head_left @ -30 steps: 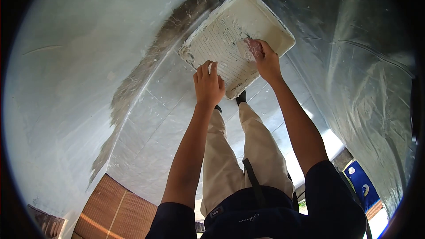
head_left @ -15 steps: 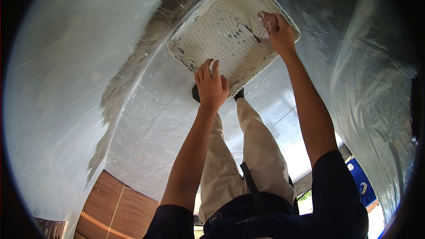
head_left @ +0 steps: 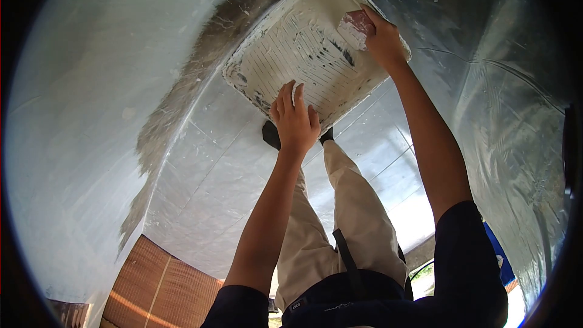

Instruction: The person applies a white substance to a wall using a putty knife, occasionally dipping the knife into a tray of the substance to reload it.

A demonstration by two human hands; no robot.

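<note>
A white paint tray [head_left: 291, 48] with a ribbed slope, smeared with white paint, lies on the plastic-covered floor in front of my feet. My left hand [head_left: 294, 123] grips the tray's near edge, fingers curled over the rim. My right hand [head_left: 384, 39] reaches to the tray's far right side and holds a small paint-stained block, pinkish and white [head_left: 356, 26], pressed against the tray's inner surface.
Clear plastic sheeting [head_left: 498, 103] covers the tiled floor and rises on the right. A white wall [head_left: 91, 85] with a rough grey unpainted strip [head_left: 182, 103] stands at left. A woven mat [head_left: 164, 285] lies at lower left, a blue object [head_left: 495, 255] at lower right.
My right hand has moved with the block from the tray's ribbed middle toward its far right edge. The view has shifted so the tray sits higher and closer; my left hand stays on the near rim.
</note>
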